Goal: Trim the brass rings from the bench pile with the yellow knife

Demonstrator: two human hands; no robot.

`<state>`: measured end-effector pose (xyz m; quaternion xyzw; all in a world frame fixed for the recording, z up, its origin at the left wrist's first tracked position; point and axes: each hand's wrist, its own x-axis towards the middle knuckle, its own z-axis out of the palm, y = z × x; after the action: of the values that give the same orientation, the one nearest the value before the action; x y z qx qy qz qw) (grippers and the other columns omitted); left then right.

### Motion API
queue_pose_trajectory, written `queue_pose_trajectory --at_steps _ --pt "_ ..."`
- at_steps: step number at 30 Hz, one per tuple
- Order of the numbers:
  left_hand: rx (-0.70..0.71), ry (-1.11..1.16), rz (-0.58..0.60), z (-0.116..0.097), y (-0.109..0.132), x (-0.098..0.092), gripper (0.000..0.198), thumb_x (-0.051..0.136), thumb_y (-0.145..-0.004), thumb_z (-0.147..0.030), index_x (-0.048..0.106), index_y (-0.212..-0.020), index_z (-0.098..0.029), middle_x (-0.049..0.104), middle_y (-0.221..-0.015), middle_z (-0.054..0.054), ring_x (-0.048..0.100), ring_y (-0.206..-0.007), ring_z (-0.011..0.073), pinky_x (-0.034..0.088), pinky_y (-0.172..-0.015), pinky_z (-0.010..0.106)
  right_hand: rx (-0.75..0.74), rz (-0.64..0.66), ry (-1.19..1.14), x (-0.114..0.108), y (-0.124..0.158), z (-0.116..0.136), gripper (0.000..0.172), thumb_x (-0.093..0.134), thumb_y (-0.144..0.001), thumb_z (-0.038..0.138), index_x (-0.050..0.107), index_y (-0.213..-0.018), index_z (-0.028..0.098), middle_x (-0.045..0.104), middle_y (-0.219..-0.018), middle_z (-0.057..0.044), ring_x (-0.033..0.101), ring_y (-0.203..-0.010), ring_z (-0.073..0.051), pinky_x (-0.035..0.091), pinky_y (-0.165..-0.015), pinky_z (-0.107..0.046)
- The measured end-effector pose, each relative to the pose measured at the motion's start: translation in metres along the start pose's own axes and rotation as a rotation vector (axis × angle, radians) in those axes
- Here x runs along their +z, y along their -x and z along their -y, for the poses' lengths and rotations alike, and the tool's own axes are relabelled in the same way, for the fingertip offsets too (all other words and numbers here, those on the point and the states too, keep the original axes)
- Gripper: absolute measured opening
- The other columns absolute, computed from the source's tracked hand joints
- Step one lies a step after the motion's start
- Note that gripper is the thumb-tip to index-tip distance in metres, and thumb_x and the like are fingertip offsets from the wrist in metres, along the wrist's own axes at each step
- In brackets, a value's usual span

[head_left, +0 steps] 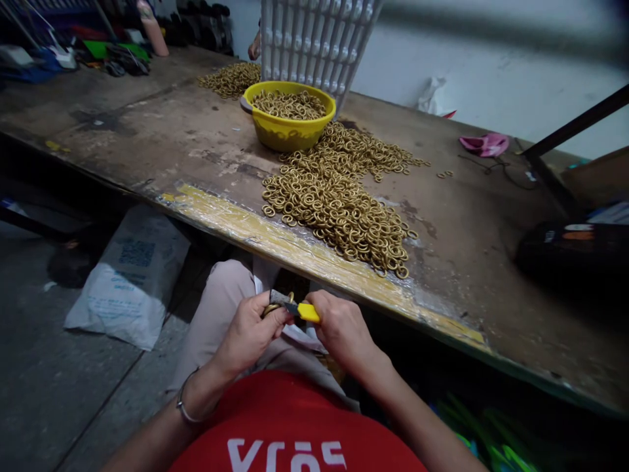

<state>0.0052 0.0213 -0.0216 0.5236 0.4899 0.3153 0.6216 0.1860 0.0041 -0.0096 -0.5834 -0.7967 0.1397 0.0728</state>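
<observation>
Over my lap, my left hand (253, 333) pinches a couple of gold-coloured metal rings (271, 308) between thumb and fingers. A grey, rough-looking piece (280, 297) shows at the same grip; its kind is unclear. My right hand (344, 328) is closed around a yellow-handled tool (308, 313), whose dark flat end reaches to the rings at the left fingertips. Beyond both hands, a large heap of similar rings (344, 210) spreads on the wooden table (147, 137). Behind it, a yellow basin (287, 134) holds many more rings.
A clear ribbed plastic sheet (317, 46) stands behind the basin, with another person's hand (254, 49) beside it. A smaller ring pile (230, 80) lies at back left. Taped table edge (236, 223) runs before my knees; a white sack (130, 275) rests on the floor.
</observation>
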Motion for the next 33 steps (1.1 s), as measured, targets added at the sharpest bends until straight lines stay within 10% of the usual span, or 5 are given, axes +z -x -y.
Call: queue_pose_trajectory --at_steps 9,14,20,25,33 --pt "0.053 -0.001 0.313 -0.032 0.023 -0.001 0.017 0.065 -0.078 -0.02 0.056 -0.064 -0.017 0.051 -0.062 -0.002 0.043 -0.058 0.0103 0.035 -0.054 0.021 0.345 -0.028 0.298 -0.011 -0.059 -0.036 0.018 0.046 -0.087 0.01 0.061 -0.094 0.016 0.07 -0.084 -0.01 0.065 -0.075 -0.021 0.035 -0.062 -0.028" --pt "-0.107 0.23 0.221 -0.001 -0.003 0.001 0.029 0.064 -0.081 -0.041 0.056 -0.07 -0.016 0.04 -0.048 -0.008 0.03 -0.043 0.0063 0.022 -0.043 0.019 0.135 -0.051 0.213 -0.005 -0.112 -0.032 0.023 0.045 -0.089 0.015 0.062 -0.104 0.019 0.065 -0.105 -0.008 0.062 -0.088 -0.019 0.039 -0.07 -0.026" --pt "-0.096 0.304 0.128 0.018 -0.022 0.004 0.023 0.068 -0.078 -0.034 0.055 -0.085 -0.017 0.063 -0.066 -0.001 0.041 -0.044 0.0061 0.03 -0.043 0.019 0.107 -0.019 0.311 -0.003 -0.172 -0.019 0.029 0.036 -0.094 0.015 0.06 -0.111 0.016 0.058 -0.112 -0.012 0.062 -0.086 -0.02 0.041 -0.07 -0.028" --pt "0.111 -0.024 0.024 0.029 -0.035 0.007 0.037 0.077 -0.065 -0.017 0.065 -0.1 -0.018 0.067 -0.117 0.01 0.059 -0.107 0.0242 0.044 -0.094 0.035 0.124 -0.012 0.29 -0.005 -0.19 -0.02 0.022 0.043 -0.093 0.018 0.062 -0.103 0.014 0.063 -0.106 -0.014 0.063 -0.087 -0.021 0.042 -0.071 -0.028" --pt "-0.008 0.486 -0.138 0.013 -0.042 -0.009 0.03 0.068 -0.081 -0.037 0.06 -0.101 -0.015 0.072 -0.091 0.008 0.064 -0.071 0.0147 0.051 -0.066 0.028 0.11 -0.05 -0.915 -0.014 -0.107 -0.015 0.015 0.053 -0.083 0.029 0.058 -0.075 0.018 0.058 -0.062 0.002 0.046 -0.051 -0.01 0.035 -0.052 -0.022"
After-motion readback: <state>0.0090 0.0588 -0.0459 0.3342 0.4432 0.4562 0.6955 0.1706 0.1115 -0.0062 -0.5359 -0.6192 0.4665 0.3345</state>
